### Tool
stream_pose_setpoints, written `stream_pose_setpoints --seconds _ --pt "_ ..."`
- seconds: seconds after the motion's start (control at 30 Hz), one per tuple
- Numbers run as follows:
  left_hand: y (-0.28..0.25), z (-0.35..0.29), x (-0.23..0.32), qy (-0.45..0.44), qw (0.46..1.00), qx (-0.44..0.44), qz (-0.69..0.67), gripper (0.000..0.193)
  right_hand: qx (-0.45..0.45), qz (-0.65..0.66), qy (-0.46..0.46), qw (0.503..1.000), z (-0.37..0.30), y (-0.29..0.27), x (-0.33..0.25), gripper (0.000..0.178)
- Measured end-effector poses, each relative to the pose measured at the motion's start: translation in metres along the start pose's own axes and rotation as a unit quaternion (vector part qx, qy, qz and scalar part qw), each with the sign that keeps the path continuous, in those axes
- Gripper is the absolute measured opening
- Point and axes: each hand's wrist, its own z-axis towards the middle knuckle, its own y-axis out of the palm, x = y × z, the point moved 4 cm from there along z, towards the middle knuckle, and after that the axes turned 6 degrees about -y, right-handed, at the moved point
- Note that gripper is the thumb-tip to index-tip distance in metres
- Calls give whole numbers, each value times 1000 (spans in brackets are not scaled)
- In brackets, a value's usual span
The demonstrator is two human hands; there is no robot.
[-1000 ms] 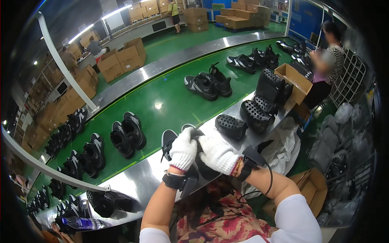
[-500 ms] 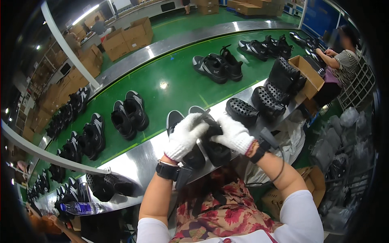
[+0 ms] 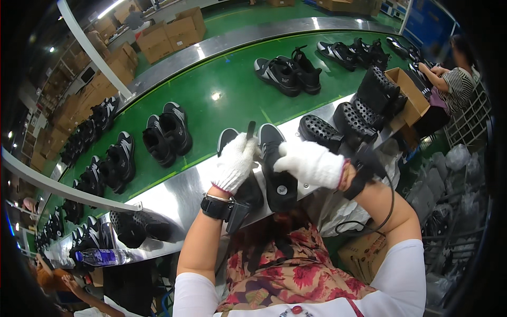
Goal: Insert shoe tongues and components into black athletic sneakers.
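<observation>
Left grip: white knit-gloved left hand (image 3: 236, 162), fingers closed on a thin black strip (image 3: 251, 129)
Right grip: white knit-gloved right hand (image 3: 312, 165), curled at the shoe's side; closure unclear
Shoe: black-and-grey sneaker (image 3: 281, 196), heel at the shiny metal tabletop's (image 3: 182, 198) near edge
Room: smooth green belt (image 3: 222, 105) beyond the toe

left shoe (image 3: 253, 194): middle hidden by left hand (image 3: 235, 162) | black strip (image 3: 251, 129): lower end hidden | white sleeves (image 3: 400, 280): cut off at lower edge
</observation>
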Motion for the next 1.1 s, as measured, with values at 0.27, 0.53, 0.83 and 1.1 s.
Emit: stream_pose_setpoints --seconds 0.27,0.53,0.83,1.1 --pt "-3 -24 30 71 997 29 -7 26 122 -58 26 991 -11 -1 -42 22" --pt "34 -62 64 225 898 -14 378 26 375 434 304 761 -76 15 15 33" --pt "23 -60 56 254 884 35 390 29 337 589 282 678 -51 35 32 16" --pt "10 -65 55 242 898 79 360 29 291 648 304 635 -54 73 1 14"
